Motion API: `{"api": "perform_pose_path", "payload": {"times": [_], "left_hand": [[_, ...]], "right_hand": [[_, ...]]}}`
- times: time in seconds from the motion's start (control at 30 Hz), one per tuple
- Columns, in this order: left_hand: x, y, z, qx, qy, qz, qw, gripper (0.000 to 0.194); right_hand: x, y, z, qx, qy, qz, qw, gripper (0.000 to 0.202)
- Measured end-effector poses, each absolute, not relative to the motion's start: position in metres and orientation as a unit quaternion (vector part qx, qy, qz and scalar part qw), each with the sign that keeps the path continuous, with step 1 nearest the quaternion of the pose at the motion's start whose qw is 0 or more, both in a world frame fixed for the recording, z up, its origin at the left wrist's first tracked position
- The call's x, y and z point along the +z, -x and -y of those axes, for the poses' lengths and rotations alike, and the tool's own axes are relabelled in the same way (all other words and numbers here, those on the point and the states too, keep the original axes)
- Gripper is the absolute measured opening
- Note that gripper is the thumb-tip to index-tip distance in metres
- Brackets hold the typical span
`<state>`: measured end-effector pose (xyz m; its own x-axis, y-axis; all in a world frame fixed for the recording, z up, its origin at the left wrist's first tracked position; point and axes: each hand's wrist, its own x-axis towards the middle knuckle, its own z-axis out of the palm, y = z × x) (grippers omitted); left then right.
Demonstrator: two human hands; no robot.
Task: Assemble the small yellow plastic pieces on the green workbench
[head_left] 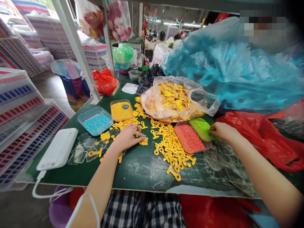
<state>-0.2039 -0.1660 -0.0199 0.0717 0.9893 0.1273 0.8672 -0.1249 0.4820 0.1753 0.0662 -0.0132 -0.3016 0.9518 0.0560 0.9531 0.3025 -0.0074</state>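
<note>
My left hand (128, 136) is low over the green table, its thumb and fingers closed on a small yellow plastic piece (143, 142). At the right, my right hand (223, 130) has its fingertips pinched at the edge of a tray of green beads (201, 126); what they hold, if anything, is hidden. Beside that tray sits a tray of red beads (190, 138). Loose yellow ring-ended plastic parts (169, 142) lie in a pile between my hands. Beyond my left hand stand a tray of yellow beads (121, 109) and a tray of blue beads (96, 122).
An open plastic bag of yellow parts (174, 96) stands behind the pile. Clear flat pieces (83, 148) and a cabled white power bank (57, 148) lie at left. Black parts (149, 76), a large blue bag (228, 69) and red plastic bags (258, 136) border the work area.
</note>
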Motion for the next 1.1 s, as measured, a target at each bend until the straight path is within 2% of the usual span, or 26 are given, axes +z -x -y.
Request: {"api": "perform_pose_path", "payload": {"times": [0.13, 0.3, 0.37, 0.43, 0.5, 0.57, 0.67, 0.8, 0.93, 1.1], "left_hand": [[-0.02, 0.203, 0.166, 0.18, -0.733, -0.64, 0.143, 0.018], [-0.017, 0.2, 0.165, 0.158, -0.733, -0.641, 0.161, 0.017], [-0.016, 0.199, 0.166, 0.153, -0.731, -0.644, 0.169, 0.017], [-0.016, 0.199, 0.166, 0.155, -0.731, -0.643, 0.171, 0.017], [-0.017, 0.2, 0.166, 0.171, -0.733, -0.638, 0.161, 0.019], [-0.019, 0.202, 0.166, 0.194, -0.732, -0.637, 0.142, 0.022], [-0.022, 0.203, 0.165, 0.208, -0.719, -0.654, 0.109, 0.023], [-0.023, 0.202, 0.164, 0.185, -0.712, -0.671, 0.095, 0.022], [-0.024, 0.201, 0.164, 0.165, -0.713, -0.673, 0.104, 0.023], [-0.027, 0.2, 0.163, 0.167, -0.711, -0.673, 0.115, 0.025]], "right_hand": [[0.005, -0.165, -0.05, -0.021, 0.617, 0.785, -0.053, 0.006], [0.033, -0.147, -0.023, -0.072, 0.606, 0.791, -0.041, 0.02], [0.041, -0.136, -0.007, -0.089, 0.589, 0.803, 0.015, 0.025], [0.046, -0.122, 0.012, -0.089, 0.539, 0.831, 0.109, 0.023], [0.044, -0.102, 0.033, -0.058, 0.449, 0.87, 0.195, 0.02], [0.037, -0.079, 0.053, 0.002, 0.359, 0.902, 0.241, 0.021], [0.019, -0.041, 0.079, 0.112, 0.263, 0.928, 0.24, 0.021], [-0.009, 0.0, 0.097, 0.211, 0.242, 0.929, 0.186, 0.017], [-0.031, 0.016, 0.099, 0.209, 0.241, 0.932, 0.17, 0.013], [-0.047, 0.018, 0.096, 0.214, 0.235, 0.928, 0.192, 0.011]]}}
